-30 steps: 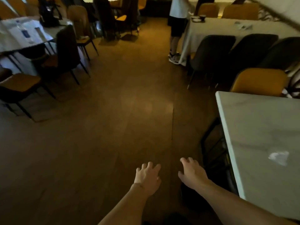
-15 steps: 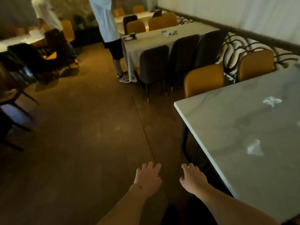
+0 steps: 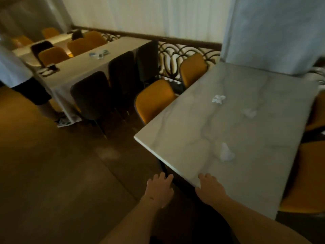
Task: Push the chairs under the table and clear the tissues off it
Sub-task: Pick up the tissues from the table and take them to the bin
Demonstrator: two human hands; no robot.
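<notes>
Hovering right hand (image 3: 210, 190) at table (image 3: 175, 138) edge, open floor (image 3: 61, 173) leftward

Both bare forearms are stretched forward, palms down. The left hand (image 3: 160, 188) is held empty with fingers loosely spread; the right hand (image 3: 210, 190) is likewise open, just beside it.

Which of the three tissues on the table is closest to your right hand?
The tissue near the table's front edge, just beyond the right hand; the other two lie farther back.
</notes>
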